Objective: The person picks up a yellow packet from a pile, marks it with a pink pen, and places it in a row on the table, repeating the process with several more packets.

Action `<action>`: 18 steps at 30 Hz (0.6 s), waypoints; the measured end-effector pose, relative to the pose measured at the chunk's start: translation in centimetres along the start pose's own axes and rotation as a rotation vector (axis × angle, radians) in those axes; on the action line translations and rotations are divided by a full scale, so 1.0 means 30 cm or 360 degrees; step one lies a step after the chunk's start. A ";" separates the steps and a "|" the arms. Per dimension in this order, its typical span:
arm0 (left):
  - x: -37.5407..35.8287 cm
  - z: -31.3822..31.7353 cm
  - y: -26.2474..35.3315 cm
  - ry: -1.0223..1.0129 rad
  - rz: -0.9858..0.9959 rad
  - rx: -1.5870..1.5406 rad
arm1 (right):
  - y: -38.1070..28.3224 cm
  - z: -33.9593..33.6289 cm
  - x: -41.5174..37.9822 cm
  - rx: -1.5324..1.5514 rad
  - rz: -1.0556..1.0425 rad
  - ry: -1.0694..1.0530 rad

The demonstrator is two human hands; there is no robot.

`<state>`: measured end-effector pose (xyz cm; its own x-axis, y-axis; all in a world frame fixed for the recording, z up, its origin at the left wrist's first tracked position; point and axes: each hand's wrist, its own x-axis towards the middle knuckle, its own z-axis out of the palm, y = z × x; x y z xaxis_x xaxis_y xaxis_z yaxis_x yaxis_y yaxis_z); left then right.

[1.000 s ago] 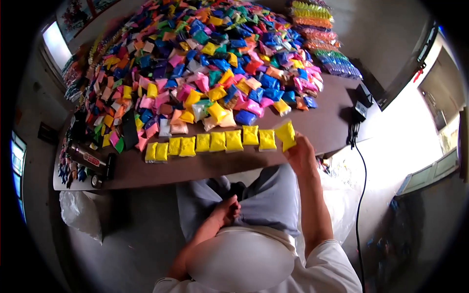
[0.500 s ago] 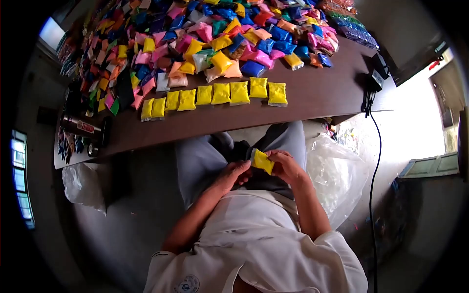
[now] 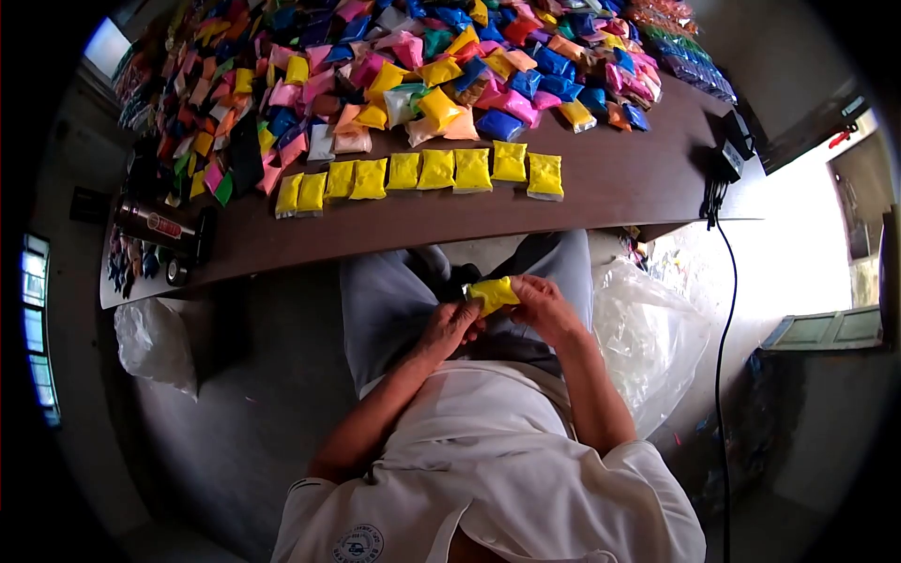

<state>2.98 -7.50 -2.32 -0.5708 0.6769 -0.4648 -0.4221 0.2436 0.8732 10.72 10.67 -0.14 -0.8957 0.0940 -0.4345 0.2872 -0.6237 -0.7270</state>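
Note:
A small yellow packet (image 3: 493, 296) is held over my lap, tilted, between my two hands. My left hand (image 3: 450, 328) pinches its left end with thumb and fingers. The right end is gripped by my right hand (image 3: 544, 307). On the brown table (image 3: 394, 230) beyond, several yellow packets (image 3: 436, 170) lie side by side in a row near the front edge. Behind that row spreads a large heap of small packets (image 3: 441, 70) in pink, blue, orange, yellow, green and white.
A dark flask (image 3: 150, 225) lies at the table's left end. At the right end sits a black adapter (image 3: 727, 159), its cable (image 3: 721, 375) hanging to the floor. Clear plastic bags (image 3: 648, 328) stand right of my legs and at the left (image 3: 155, 347).
The held packet has turned from a steep slant to a nearly level one. My left hand has moved up onto its left end. The camera view has shifted slightly.

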 end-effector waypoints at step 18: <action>-0.015 0.024 0.027 -0.0251 0.0208 0.0154 | 0.089 0.055 0.011 -0.0146 -0.0446 0.0127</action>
<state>3.40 -7.11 -1.30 -0.4956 0.8055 -0.3248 -0.2783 0.2070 0.9379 10.62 7.75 -1.35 -0.9159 0.3155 -0.2480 0.0655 -0.4923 -0.8680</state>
